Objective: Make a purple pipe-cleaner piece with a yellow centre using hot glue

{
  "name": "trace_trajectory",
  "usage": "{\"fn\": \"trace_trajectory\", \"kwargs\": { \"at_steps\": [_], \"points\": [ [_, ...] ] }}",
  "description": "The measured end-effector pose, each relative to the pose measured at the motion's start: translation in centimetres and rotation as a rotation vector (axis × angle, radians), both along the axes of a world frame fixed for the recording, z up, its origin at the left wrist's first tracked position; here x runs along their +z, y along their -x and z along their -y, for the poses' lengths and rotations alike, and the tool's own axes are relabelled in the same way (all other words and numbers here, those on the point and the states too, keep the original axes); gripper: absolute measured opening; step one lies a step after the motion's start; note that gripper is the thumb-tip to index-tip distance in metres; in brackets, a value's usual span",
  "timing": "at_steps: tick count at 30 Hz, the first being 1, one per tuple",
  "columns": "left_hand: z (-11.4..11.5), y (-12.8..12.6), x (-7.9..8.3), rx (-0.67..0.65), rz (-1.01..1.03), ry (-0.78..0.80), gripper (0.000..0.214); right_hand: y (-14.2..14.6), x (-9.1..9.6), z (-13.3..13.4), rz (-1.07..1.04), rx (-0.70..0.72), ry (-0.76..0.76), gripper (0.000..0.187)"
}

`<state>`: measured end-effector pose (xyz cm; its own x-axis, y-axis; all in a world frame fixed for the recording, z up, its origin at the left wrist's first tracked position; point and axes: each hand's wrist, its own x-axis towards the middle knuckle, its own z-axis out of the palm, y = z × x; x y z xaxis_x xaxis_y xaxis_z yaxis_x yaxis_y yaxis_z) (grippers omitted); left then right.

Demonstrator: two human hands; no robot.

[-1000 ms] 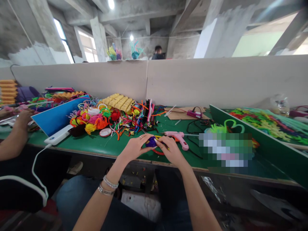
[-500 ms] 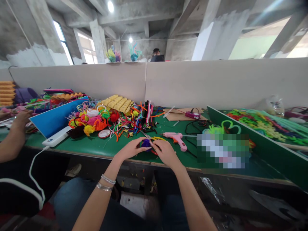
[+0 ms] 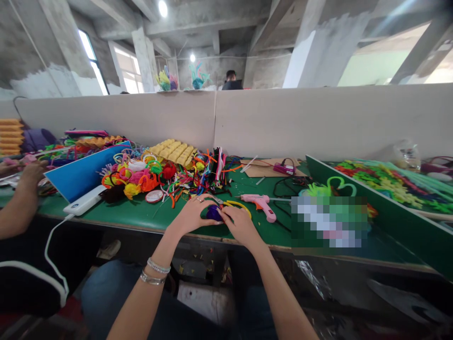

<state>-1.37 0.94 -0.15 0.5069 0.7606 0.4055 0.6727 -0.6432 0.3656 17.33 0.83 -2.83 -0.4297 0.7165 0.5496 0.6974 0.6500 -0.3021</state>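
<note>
Between my two hands, just above the green table (image 3: 138, 219), is a fuzzy purple bundle that looks like coiled pipe cleaner (image 3: 213, 213). My left hand (image 3: 191, 213) curls round its left side, thumb below and fingers above. From the right, my right hand (image 3: 238, 222) pinches the same bundle with thumb and fingertips. Right behind my hands lie pliers with yellow handles (image 3: 240, 206), partly covered by my right hand. A pink glue gun (image 3: 260, 204) rests on the table to the right of them.
Heaped pipe cleaners and coloured pieces (image 3: 141, 177) lie at left beside a yellow egg tray (image 3: 171, 152). A blue board (image 3: 88, 172) and white power strip (image 3: 85, 200) stand further left, near a co-worker's arm (image 3: 21, 203). A green divider (image 3: 371, 212) is at right.
My left fingers have lifted and spread a little over the purple bundle. My right hand has shifted slightly, leaving more of the yellow handles visible.
</note>
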Motion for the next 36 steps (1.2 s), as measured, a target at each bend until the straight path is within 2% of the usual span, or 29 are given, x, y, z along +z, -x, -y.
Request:
{"fn": "trace_trajectory", "kwargs": {
  "at_steps": [4,9,20,25,28,31,33,36],
  "points": [
    [-0.1,-0.7,-0.8,0.044,-0.123,-0.087,0.064,0.4,0.0,0.2,0.047,-0.001,0.004,0.024],
    [-0.5,-1.4,-1.9,0.119,-0.215,-0.124,0.063,0.7,0.4,0.7,0.093,-0.044,-0.008,0.022],
    [-0.7,-1.3,-2.1,0.108,-0.240,-0.165,0.056,0.8,0.5,0.6,0.142,-0.083,-0.025,0.026],
    [-1.0,-0.9,-2.0,0.146,-0.236,-0.162,0.055,0.3,1.3,0.8,0.125,-0.143,-0.051,0.028],
    [-0.8,-0.6,-1.5,0.163,-0.123,-0.145,0.056,-0.6,2.3,1.1,0.057,-0.202,-0.111,0.031],
    [-0.4,-0.5,-0.8,0.221,0.145,-0.064,0.058,-2.3,3.1,1.0,-0.159,-0.386,-0.161,0.034],
    [-0.1,-0.5,-0.3,0.218,0.383,0.078,0.057,-3.6,3.2,0.7,-0.277,-0.535,-0.153,0.033],
    [0.1,-0.7,0.1,0.111,0.688,0.303,0.052,-5.4,2.2,-0.1,-0.145,-0.759,-0.111,0.025]
  ]
}}
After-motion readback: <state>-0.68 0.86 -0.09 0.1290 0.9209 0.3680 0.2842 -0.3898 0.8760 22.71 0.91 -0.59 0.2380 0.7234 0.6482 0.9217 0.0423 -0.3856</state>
